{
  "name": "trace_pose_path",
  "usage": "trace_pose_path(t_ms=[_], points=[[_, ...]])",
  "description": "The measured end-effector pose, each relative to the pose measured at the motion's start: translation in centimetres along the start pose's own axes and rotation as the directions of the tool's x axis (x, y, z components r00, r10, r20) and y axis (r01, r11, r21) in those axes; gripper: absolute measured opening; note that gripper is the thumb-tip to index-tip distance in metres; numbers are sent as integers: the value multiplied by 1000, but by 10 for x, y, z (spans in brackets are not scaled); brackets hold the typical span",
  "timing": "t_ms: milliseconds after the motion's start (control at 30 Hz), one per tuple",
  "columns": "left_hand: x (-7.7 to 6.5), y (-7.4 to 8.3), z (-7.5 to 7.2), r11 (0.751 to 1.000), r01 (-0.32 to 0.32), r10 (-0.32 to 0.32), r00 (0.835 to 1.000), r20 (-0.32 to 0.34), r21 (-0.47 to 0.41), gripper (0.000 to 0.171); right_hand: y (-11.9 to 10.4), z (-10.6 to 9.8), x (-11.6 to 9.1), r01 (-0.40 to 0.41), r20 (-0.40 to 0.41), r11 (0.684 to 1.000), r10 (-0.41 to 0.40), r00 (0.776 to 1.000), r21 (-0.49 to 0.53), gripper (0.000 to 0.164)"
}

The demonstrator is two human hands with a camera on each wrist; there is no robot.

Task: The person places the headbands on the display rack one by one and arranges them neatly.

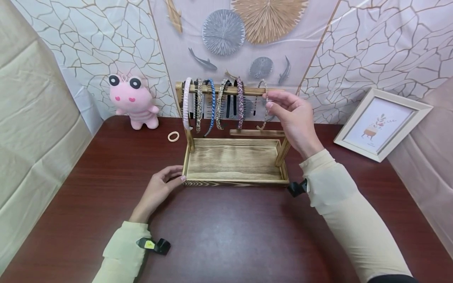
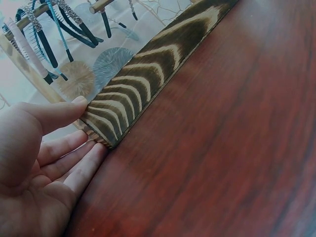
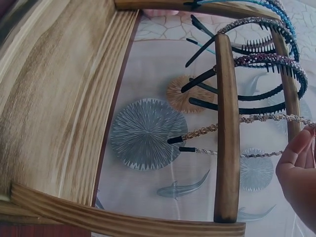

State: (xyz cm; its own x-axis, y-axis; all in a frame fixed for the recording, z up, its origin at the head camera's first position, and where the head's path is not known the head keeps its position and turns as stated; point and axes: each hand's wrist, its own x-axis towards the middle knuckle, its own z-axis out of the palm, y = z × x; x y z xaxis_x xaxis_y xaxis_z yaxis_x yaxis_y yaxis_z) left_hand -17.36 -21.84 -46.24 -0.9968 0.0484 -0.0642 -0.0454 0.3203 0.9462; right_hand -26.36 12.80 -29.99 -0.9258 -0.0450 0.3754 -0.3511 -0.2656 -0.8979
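Note:
A wooden headband rack (image 1: 233,158) with a tray base stands on the table. My left hand (image 1: 162,189) holds the tray's front left corner, thumb against the dark-grained front board (image 2: 143,81) and fingers at the end. Up at the right end of the top bar, my right hand (image 1: 299,124) pinches a thin beaded headband (image 1: 266,116), which loops over the bar; its dark tips (image 3: 175,140) hang free. Further left on the bar hang a white headband (image 1: 186,104), glittery silver ones (image 1: 199,106), a blue one (image 1: 212,108) and a purple-pink one (image 1: 241,104).
A pink plush toy (image 1: 136,100) sits at the table's back left. Near the rack's left side lies a small pale ring (image 1: 173,136). At the right leans a white picture frame (image 1: 383,124). A patterned backdrop (image 1: 223,33) rises behind the rack.

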Motion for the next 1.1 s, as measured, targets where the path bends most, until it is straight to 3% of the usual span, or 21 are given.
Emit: trace_pose_path(t_ms=[267, 433, 600, 1100], points=[[0, 0, 0, 1000, -1, 1, 1000, -1, -7, 45, 0, 1, -2, 83, 11, 974, -83, 997, -209, 21], [0, -1, 0, 1000, -4, 4, 1000, -2, -8, 45, 0, 2, -2, 97, 7, 956, -99, 995, -278, 22], [0, -2, 0, 1000, -4, 4, 1000, 0, -12, 46, 2, 2, -2, 121, 3, 916, -129, 992, -383, 23], [1, -3, 0, 999, -24, 24, 1000, -1, -21, 44, 4, 3, -2, 120, -36, 906, -147, 989, -407, 14]])
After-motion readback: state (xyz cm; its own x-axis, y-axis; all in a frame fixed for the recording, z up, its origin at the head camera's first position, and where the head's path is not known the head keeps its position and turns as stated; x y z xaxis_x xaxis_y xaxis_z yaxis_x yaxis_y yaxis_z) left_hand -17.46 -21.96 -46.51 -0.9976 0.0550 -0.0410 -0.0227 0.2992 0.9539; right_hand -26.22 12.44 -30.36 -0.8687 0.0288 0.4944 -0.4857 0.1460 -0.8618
